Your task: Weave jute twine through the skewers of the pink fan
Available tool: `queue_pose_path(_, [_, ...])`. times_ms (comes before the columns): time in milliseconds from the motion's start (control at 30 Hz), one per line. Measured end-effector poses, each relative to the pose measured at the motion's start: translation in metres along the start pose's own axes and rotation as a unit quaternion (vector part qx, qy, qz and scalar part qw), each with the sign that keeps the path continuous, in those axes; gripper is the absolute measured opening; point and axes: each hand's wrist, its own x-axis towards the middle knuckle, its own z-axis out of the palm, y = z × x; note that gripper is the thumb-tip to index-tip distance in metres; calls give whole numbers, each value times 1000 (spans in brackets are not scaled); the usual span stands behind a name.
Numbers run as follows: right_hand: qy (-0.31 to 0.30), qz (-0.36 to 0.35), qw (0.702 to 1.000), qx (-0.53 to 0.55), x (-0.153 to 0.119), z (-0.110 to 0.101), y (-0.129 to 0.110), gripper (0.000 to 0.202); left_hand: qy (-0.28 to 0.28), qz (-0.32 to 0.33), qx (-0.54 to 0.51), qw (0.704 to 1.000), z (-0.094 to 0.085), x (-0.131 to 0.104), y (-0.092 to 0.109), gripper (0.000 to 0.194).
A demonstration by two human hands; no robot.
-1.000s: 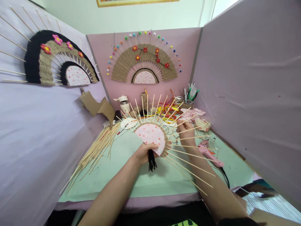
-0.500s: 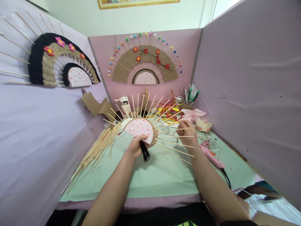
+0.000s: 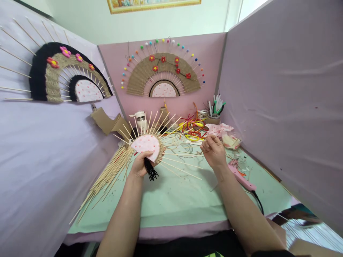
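My left hand (image 3: 139, 165) grips the lower edge of a half-round fan (image 3: 147, 145), thumb on its pink dotted face and fingers behind. Thin wooden sticks (image 3: 182, 165) radiate from the fan's rim, where brown jute twine (image 3: 161, 151) is woven between them. A black yarn tassel (image 3: 151, 170) hangs below the thumb. To the right, beyond the stick tips, my right hand (image 3: 213, 150) is closed in a pinch. A thin strand of twine seems to run to its fingertips; the strand is hard to see against the sticks.
Loose sticks (image 3: 109, 175) lie in a pile at left. A pink glue gun (image 3: 242, 177) rests at right, near dotted cloth (image 3: 218, 129). Coloured pipe cleaners (image 3: 191, 134) and a jar of tools (image 3: 213, 118) stand behind. Finished fans (image 3: 163, 73) hang on the panels.
My left hand has carried the fan to the left and turned it slightly, drawing its sticks away from my right hand. The right hand stays about where it was, still pinched.
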Motion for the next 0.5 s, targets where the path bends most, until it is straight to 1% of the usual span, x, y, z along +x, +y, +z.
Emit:
queue_pose_path(100, [2,-11,1000,-12,0,1,-1,11,2,-23,15,1000,-2,0,-1,49])
queue_pose_path(200, [6,-19,1000,-14,1,0,-1,12,-8,-36,25,999,-5,0,-2,50])
queue_pose_path(300, [17,-20,1000,-9,2,-1,-1,13,-17,-37,29,999,-6,-1,-3,50])
queue_pose_path(500, [30,-12,999,-4,4,-2,-1,16,-11,-34,34,999,-5,-3,-3,51])
